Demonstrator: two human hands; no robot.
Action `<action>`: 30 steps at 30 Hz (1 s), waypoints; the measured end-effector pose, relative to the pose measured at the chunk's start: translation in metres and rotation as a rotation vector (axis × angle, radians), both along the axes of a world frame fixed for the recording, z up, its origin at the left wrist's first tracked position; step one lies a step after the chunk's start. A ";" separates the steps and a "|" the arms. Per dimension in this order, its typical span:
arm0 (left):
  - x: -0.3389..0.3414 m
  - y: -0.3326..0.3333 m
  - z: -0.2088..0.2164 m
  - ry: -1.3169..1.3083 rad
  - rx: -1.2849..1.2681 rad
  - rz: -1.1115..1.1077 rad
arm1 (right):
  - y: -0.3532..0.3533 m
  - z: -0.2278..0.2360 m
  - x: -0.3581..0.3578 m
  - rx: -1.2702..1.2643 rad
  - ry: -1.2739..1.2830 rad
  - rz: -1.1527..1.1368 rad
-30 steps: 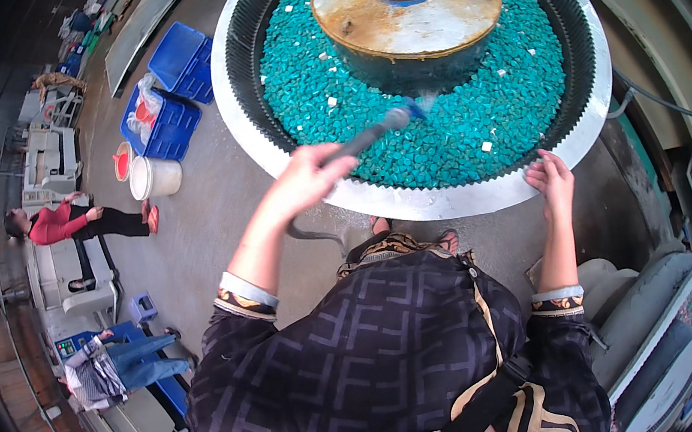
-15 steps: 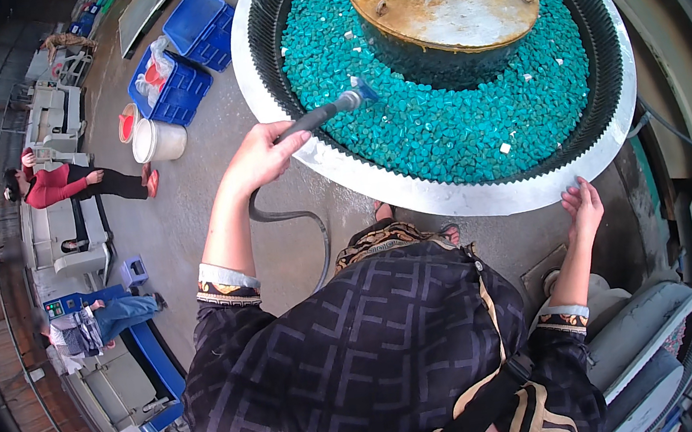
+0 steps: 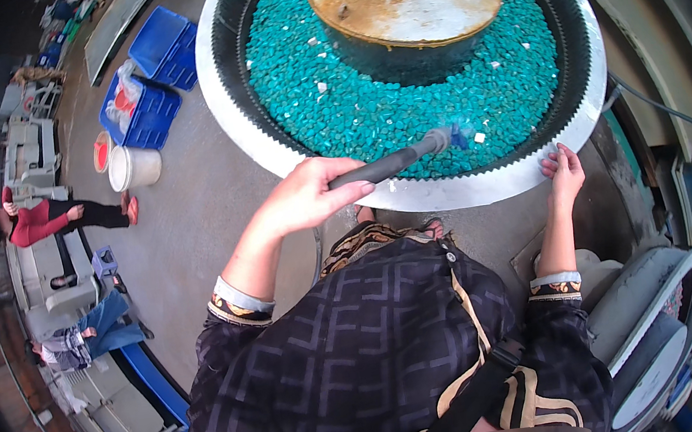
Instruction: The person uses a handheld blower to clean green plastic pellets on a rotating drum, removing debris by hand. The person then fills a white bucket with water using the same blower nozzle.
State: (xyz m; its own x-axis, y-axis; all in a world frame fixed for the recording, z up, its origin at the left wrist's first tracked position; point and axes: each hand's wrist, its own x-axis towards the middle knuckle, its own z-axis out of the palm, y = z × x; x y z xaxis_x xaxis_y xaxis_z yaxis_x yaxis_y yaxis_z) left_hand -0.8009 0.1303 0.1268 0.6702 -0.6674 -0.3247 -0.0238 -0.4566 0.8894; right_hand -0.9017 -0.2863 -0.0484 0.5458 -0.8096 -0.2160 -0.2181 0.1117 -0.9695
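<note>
- Left hand (image 3: pixel 305 195): I log its fingers closed round a black hose wand (image 3: pixel 391 163), thumb along the grip.
- Right hand (image 3: pixel 563 172): fingers loosely curled, partly open, nothing visible in hold; at the near right rim of the round bowl (image 3: pixel 244 146). Contact with the rim: I cannot tell.
- Turquoise chips (image 3: pixel 385 112): small pieces filling the bowl's ring inside its toothed black lining; the wand's tip is over them, toward the near rim.
- Change: I note the tip swung from left of the drum (image 3: pixel 407 11) to the near side, just beside a white cube (image 3: pixel 479 138). I judge the wand now serves the near stretch of chips; what leaves it is too blurred to tell.
- In the way: the rusty-lidded drum, mid-bowl, hides chips toward the far rim.
- Left of the bowl, on the floor (image 3: pixel 189 201): two blue crates (image 3: pixel 151 121), one holding plastic bags; a white bucket (image 3: pixel 137 167).
- Farther left: two co-workers (image 3: pixel 34 223), well apart from the bowl.
- Lower right: a second round machine (image 3: pixel 642 305), near the right forearm.
</note>
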 end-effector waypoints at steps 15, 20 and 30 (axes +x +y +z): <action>-0.014 -0.114 -0.008 -0.371 -0.189 0.270 | -0.039 -0.041 -0.088 0.040 0.106 -0.204; -0.010 -0.102 -0.010 -0.328 -0.143 0.280 | -0.054 -0.061 -0.106 0.058 0.152 -0.205; 0.025 0.008 -0.002 -0.204 0.092 0.424 | -0.062 -0.108 -0.129 0.119 0.344 -0.190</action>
State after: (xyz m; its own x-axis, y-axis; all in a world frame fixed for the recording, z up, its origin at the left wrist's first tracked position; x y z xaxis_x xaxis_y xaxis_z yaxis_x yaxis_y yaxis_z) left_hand -0.7755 0.1379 0.1249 0.9334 -0.2960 -0.2029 0.0113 -0.5407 0.8411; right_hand -1.0308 -0.3485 -0.1560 0.2687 -0.8472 -0.4582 -0.4917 0.2884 -0.8216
